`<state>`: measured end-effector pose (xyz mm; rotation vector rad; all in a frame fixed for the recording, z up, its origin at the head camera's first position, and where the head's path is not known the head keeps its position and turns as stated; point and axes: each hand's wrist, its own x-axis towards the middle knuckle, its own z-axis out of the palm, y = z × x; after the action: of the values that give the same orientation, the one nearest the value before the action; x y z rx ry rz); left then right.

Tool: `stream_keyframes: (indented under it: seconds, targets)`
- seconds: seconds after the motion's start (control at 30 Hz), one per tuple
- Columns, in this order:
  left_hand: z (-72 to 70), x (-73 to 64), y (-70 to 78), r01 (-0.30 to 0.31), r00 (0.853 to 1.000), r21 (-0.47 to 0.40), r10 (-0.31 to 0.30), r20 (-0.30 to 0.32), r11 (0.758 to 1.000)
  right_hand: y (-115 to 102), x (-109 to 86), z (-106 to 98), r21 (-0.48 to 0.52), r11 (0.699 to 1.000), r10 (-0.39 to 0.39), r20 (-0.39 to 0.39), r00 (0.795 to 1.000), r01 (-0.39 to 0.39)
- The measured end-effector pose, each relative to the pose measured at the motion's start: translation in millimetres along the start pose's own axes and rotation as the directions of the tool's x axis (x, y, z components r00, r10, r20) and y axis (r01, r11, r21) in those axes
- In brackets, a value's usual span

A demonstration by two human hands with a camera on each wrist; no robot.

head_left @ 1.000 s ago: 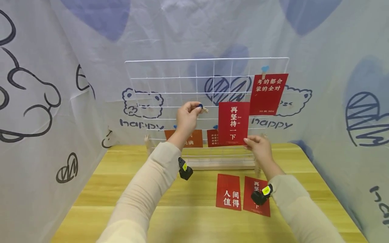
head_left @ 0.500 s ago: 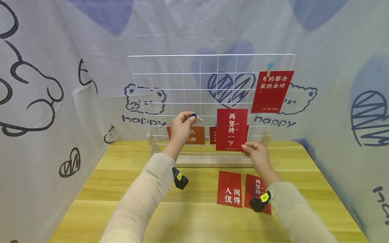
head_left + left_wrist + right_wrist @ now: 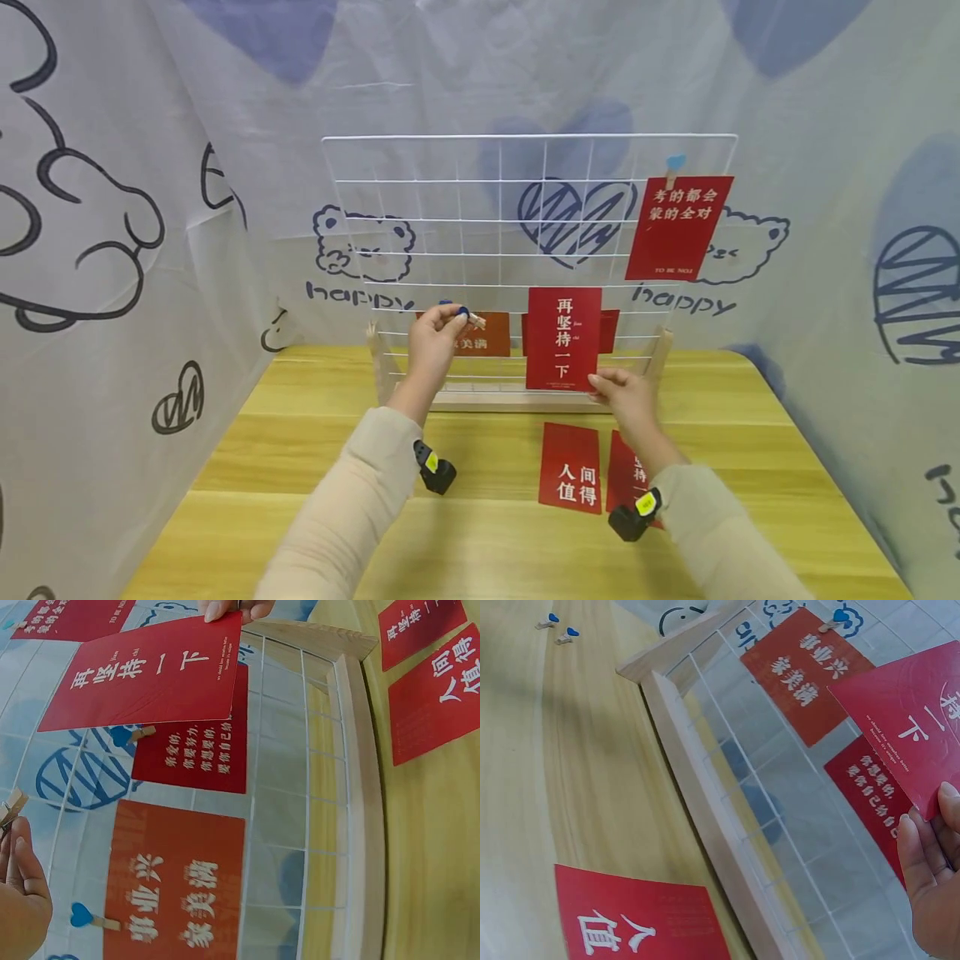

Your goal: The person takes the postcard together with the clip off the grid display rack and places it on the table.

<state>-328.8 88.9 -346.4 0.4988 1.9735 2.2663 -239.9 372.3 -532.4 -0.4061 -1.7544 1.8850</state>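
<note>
Right hand [image 3: 628, 402]: thumb and fingers pinch card [image 3: 564, 340] at its lower right corner. Card red, flat, upright; one column of white characters, small print along bottom edge. Position: in front of rack [image 3: 525, 135], towards its lower edge, right of middle, overlapping a clipped dark red card [image 3: 609, 331]. Left hand [image 3: 433, 343]: pinches clip [image 3: 476, 319], wooden, blue-ended, apart from card.

Held card [image 3: 564, 339] red, white-lettered; grid [image 3: 502, 254] white; tabletop [image 3: 480, 542] yellow, wood-grained; backdrop [image 3: 450, 75] pale, heart-printed.
</note>
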Motion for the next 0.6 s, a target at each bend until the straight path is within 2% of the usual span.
stream_keyframes:
  seconds: [0.03, 0.13, 0.17, 0.2, 0.23, 0.27, 0.3, 0.33, 0.37, 0.4, 0.43, 0.47, 0.57, 0.6]
  targets:
    - [-1.9, -1.6, -1.5, 0.014, 1.0, 0.007, -0.014, -0.004, 1.0, 5.5, -0.2, -0.4, 0.016, 1.0, 0.007, 0.013, 1.0, -0.008]
    - [-7.6, -5.8, -7.1, 0.066, 0.998, -0.022, -0.066, -0.013, 0.998, -33.6, -30.8, 21.3, -0.037, 0.998, 0.054, -0.015, 0.998, -0.054]
    - [-9.5, -7.1, -9.0, 0.08, 0.997, -0.034, -0.081, -0.019, 0.996, -29.6, -31.4, 21.7, -0.052, 0.997, 0.058, -0.014, 0.998, -0.059]
    - [-11.6, -8.1, -11.2, 0.091, 0.995, -0.045, -0.092, -0.023, 0.995, -37.8, -38.6, 27.5, -0.083, 0.995, 0.061, -0.029, 0.998, -0.063]
    - [-13.8, -8.8, -13.7, 0.098, 0.995, -0.05, -0.1, -0.029, 0.994, -18.0, -30.6, 21.8, -0.056, 0.998, 0.042, -0.005, 0.999, -0.042]
    - [-16.1, -9.6, -16.1, 0.1, 0.994, -0.057, -0.102, -0.032, 0.993, -44.3, -46.3, 33.3, -0.098, 0.993, 0.062, -0.03, 0.998, -0.064]
    - [-18.8, -10.5, -18.4, 0.102, 0.994, -0.06, -0.104, -0.035, 0.993, -56.2, -53.7, 39.2, -0.114, 0.989, 0.092, -0.044, 0.995, -0.097]
    - [-21.5, -11.2, -20.6, 0.1, 0.994, -0.064, -0.102, -0.036, 0.993, -54.4, -54.6, 39.4, -0.111, 0.989, 0.091, -0.042, 0.995, -0.095]
    - [-24.3, -12.2, -22.7, 0.099, 0.994, -0.059, -0.102, -0.038, 0.993, -37.5, -46.8, 32.3, -0.059, 0.997, 0.05, 0.0, 0.999, -0.05]
    - [-27.1, -13.0, -24.9, 0.099, 0.994, -0.062, -0.101, -0.038, 0.993, -51.0, -54.5, 38.4, -0.078, 0.994, 0.076, -0.02, 0.997, -0.077]
    - [-29.7, -14.0, -26.9, 0.099, 0.994, -0.07, -0.102, -0.038, 0.993, -40.9, -51.2, 34.1, -0.051, 0.996, 0.068, -0.001, 0.998, -0.068]
    - [-32.3, -15.2, -28.6, 0.1, 0.994, -0.082, -0.103, -0.037, 0.992, -47.7, -57.2, 37.0, -0.063, 0.996, 0.066, -0.01, 0.998, -0.067]
    - [-39.3, -18.7, -33.7, 0.108, 0.993, -0.114, -0.113, -0.044, 0.988, 4.4, -38.4, 20.8, -0.044, 0.998, 0.048, 0.005, 0.999, -0.048]
    - [-41.5, -19.8, -35.7, 0.112, 0.992, -0.12, -0.118, -0.048, 0.986, 8.6, -40.0, 21.0, -0.087, 0.993, 0.074, -0.014, 0.997, -0.075]
